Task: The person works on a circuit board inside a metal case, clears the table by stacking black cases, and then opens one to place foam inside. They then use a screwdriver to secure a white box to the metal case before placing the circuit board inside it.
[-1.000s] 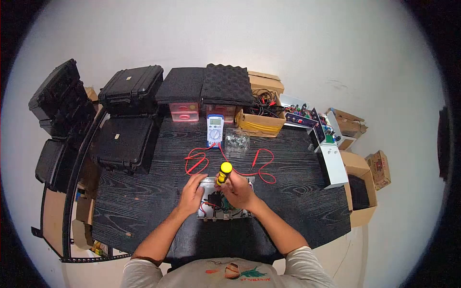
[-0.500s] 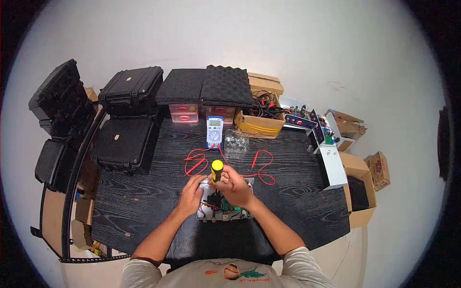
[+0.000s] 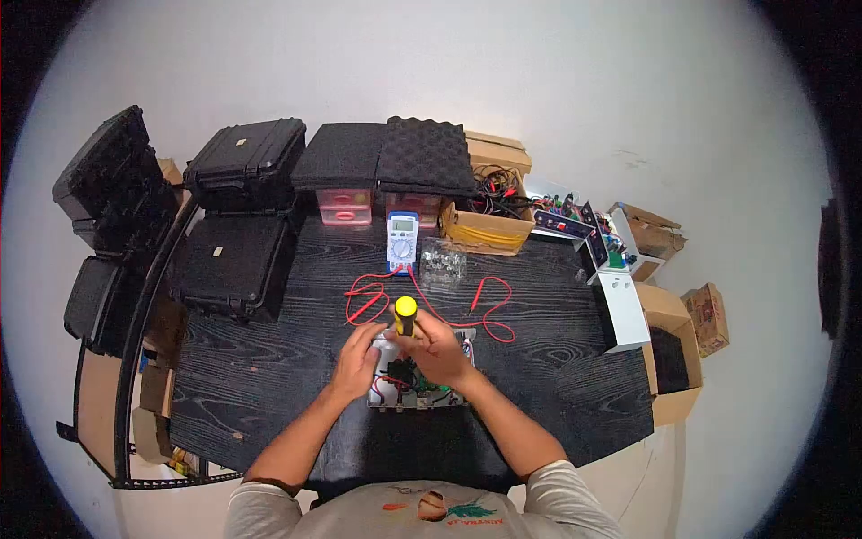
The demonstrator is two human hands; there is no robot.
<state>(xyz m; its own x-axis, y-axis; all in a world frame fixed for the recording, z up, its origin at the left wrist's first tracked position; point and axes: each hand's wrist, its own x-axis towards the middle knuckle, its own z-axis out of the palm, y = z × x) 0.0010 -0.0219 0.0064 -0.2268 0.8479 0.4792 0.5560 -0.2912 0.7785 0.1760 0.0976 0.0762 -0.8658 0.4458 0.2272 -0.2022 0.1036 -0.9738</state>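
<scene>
My right hand point(image 3: 443, 351) is closed around a screwdriver point(image 3: 407, 314) with a yellow and black handle. It stands nearly upright, and its tip is hidden behind my fingers. Beneath lies an open metal electronics case point(image 3: 384, 393) holding a green circuit board point(image 3: 433, 386), a black part and red and dark wires. My left hand point(image 3: 356, 361) grips the case at its upper left side, thumb toward the inside. Beyond the hands a blue and white multimeter point(image 3: 402, 242) lies on the table, its red test leads point(image 3: 494, 322) spread loosely on both sides.
A clear plastic box point(image 3: 444, 262) with small parts sits beside the multimeter. Black hard cases point(image 3: 229, 269) are stacked at left. Along the back stand pink drawers point(image 3: 346, 208) under foam and a cardboard box point(image 3: 485, 235) of cables. Opened electronics housings point(image 3: 623, 310) line the right edge.
The screwdriver handle has shifted very slightly, still in my right hand. My left hand stays at the case's side. The whole view has moved a little.
</scene>
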